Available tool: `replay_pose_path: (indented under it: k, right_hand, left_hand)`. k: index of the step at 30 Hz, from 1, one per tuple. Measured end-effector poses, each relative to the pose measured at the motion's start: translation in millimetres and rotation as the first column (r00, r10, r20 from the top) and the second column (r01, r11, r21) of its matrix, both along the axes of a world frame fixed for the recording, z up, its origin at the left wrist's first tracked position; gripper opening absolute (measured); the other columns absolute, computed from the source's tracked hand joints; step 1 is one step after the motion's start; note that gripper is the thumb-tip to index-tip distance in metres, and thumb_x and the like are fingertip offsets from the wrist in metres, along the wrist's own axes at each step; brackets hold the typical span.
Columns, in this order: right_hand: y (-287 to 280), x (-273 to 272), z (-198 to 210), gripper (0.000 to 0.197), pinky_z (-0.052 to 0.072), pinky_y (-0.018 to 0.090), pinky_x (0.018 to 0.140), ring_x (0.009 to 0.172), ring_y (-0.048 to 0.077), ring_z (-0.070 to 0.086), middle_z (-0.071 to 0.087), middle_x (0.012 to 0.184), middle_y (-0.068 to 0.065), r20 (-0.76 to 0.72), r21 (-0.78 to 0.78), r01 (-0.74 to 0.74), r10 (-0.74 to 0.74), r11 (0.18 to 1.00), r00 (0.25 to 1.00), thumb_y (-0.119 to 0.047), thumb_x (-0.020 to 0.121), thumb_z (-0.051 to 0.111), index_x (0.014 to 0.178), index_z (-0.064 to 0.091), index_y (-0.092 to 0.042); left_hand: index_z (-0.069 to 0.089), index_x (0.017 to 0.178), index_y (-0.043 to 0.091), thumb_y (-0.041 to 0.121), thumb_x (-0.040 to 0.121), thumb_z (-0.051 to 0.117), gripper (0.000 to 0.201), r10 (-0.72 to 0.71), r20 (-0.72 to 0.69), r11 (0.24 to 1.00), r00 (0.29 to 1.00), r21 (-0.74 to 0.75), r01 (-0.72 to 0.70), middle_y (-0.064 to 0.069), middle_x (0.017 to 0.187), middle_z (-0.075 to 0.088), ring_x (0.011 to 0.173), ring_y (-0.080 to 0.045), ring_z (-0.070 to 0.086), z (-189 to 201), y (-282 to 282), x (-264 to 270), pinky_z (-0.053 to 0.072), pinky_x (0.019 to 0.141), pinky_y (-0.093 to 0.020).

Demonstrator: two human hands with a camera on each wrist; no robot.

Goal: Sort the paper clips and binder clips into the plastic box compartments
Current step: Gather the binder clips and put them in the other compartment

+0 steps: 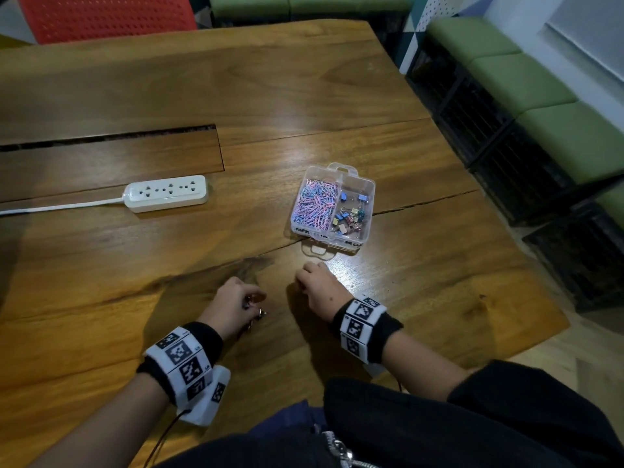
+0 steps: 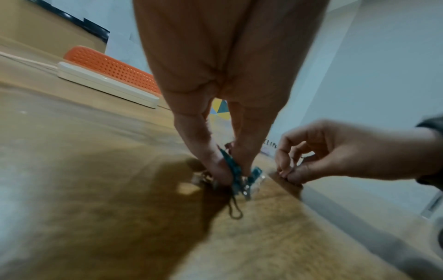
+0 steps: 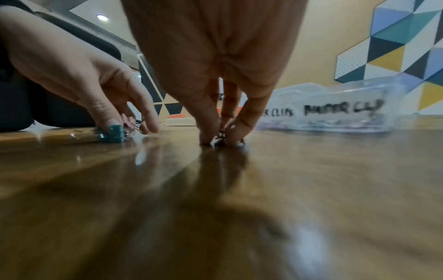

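Note:
A clear plastic box (image 1: 366, 197) stands open on the table, with pink and blue paper clips (image 1: 315, 204) in its left compartment and coloured binder clips (image 1: 349, 216) in its right one. My left hand (image 2: 233, 170) pinches a teal binder clip (image 2: 236, 175) against the table top, near the front edge. This teal binder clip (image 3: 112, 132) also shows under the left hand (image 3: 134, 128) in the right wrist view. Just to its right, my right hand (image 3: 219, 139) pinches a small dark clip (image 3: 220, 137) on the wood; its kind is unclear. The box (image 3: 335, 111) lies close beyond my right hand (image 1: 305, 278).
A white power strip (image 1: 165, 197) with its cord lies on the wooden table (image 1: 304, 96) left of the box. A red chair (image 1: 104, 15) stands at the far side. Green benches (image 1: 540, 89) line the right side.

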State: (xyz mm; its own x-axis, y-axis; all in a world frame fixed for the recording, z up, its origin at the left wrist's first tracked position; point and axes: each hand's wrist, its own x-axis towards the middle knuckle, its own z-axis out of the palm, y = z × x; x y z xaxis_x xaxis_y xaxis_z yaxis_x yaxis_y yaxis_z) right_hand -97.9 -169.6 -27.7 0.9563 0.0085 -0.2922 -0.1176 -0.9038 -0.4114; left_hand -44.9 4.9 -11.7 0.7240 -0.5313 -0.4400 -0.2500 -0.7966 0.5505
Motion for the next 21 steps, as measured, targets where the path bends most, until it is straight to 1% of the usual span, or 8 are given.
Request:
replay_pose_path:
  k: [1,3,6,8,11,16,19,21]
  right_hand:
    - [-4.0,-6.6,-1.2,0.024,0.033,0.026,0.079,0.096,0.021,0.04,0.052,0.111,0.011,0.013,0.018,0.021,-0.021,1.0,1.0,0.006,0.083,0.044,0.102,0.054,-0.005]
    - [-11.5,-17.8,-2.8,0.021,0.027,0.023,0.077,0.089,0.015,0.034,0.055,0.104,0.011,0.034,0.068,0.085,-0.087,0.994,0.996,0.006,0.084,0.042,0.094,0.056,-0.006]
    - [-22.9,-30.1,-1.5,0.017,0.031,0.022,0.078,0.088,0.014,0.038,0.053,0.094,0.007,0.036,0.151,0.197,-0.204,0.969,0.978,0.004,0.083,0.045,0.088,0.06,-0.002]
    - [-29.5,-35.1,0.2,0.014,0.033,0.02,0.075,0.086,0.014,0.043,0.048,0.089,0.002,0.021,0.18,0.231,-0.238,0.956,0.971,0.005,0.08,0.049,0.085,0.061,-0.001]
    - [-37.7,-39.0,3.2,0.013,0.037,0.019,0.072,0.083,0.014,0.047,0.053,0.09,0.006,-0.022,0.198,0.289,-0.291,0.937,0.957,0.005,0.077,0.053,0.083,0.062,-0.002]
    - [-41.7,-41.7,6.2,0.011,0.034,0.009,0.06,0.082,0.012,0.047,0.05,0.088,0.001,-0.056,0.218,0.336,-0.332,0.916,0.942,0.003,0.078,0.056,0.085,0.063,-0.002]
    - [-38.5,-41.3,8.2,0.012,0.033,0.007,0.058,0.078,0.01,0.046,0.05,0.088,0.0,-0.086,0.22,0.331,-0.32,0.918,0.944,0.003,0.078,0.056,0.085,0.063,-0.003]
    - [-37.4,-40.0,11.0,0.012,0.033,0.007,0.057,0.069,0.003,0.045,0.052,0.086,-0.001,-0.118,0.253,0.341,-0.321,0.905,0.94,0.004,0.078,0.056,0.084,0.063,-0.004]
  left_hand:
    - [0.06,0.119,0.021,0.01,0.086,0.058,0.035,-0.038,-0.022,0.999,0.999,-0.001,0.038,0.0,0.104,0.04,0.095,-0.013,0.046,-0.4,-1.9,-2.1,0.037,0.083,-0.018]
    - [0.058,0.121,0.024,0.012,0.085,0.06,0.038,-0.107,-0.056,0.994,0.993,0.016,0.108,0.001,0.106,0.039,0.098,-0.012,0.046,-1.4,-5.6,-6.1,0.04,0.086,-0.019]
    - [0.057,0.123,0.025,0.013,0.086,0.058,0.038,-0.218,-0.054,0.974,0.974,0.05,0.221,-0.001,0.111,0.039,0.1,-0.013,0.049,-0.8,-12.2,-15.2,0.042,0.089,-0.019]
    - [0.058,0.122,0.023,0.015,0.088,0.055,0.035,-0.285,-0.026,0.954,0.958,0.09,0.287,-0.003,0.116,0.041,0.105,-0.017,0.05,0.2,-16.8,-20.5,0.044,0.093,-0.025]
    - [0.061,0.118,0.019,0.017,0.089,0.054,0.03,-0.321,-0.019,0.941,0.947,0.11,0.321,-0.005,0.118,0.043,0.106,-0.021,0.051,2.8,-20.4,-23.8,0.045,0.094,-0.029]
    - [0.06,0.118,0.015,0.018,0.088,0.057,0.031,-0.324,-0.02,0.943,0.946,0.071,0.325,-0.003,0.118,0.045,0.109,-0.019,0.05,4.3,-21.4,-28.7,0.044,0.091,-0.025]
    - [0.059,0.119,0.014,0.017,0.089,0.055,0.031,-0.412,0.046,0.905,0.91,0.142,0.402,-0.005,0.122,0.044,0.108,-0.02,0.049,3.4,-22.8,-39.6,0.044,0.091,-0.026]
    - [0.059,0.116,0.012,0.014,0.091,0.05,0.026,-0.468,0.103,0.872,0.878,0.215,0.44,-0.007,0.12,0.045,0.105,-0.021,0.049,3.4,-26.6,-45.5,0.045,0.088,-0.027]
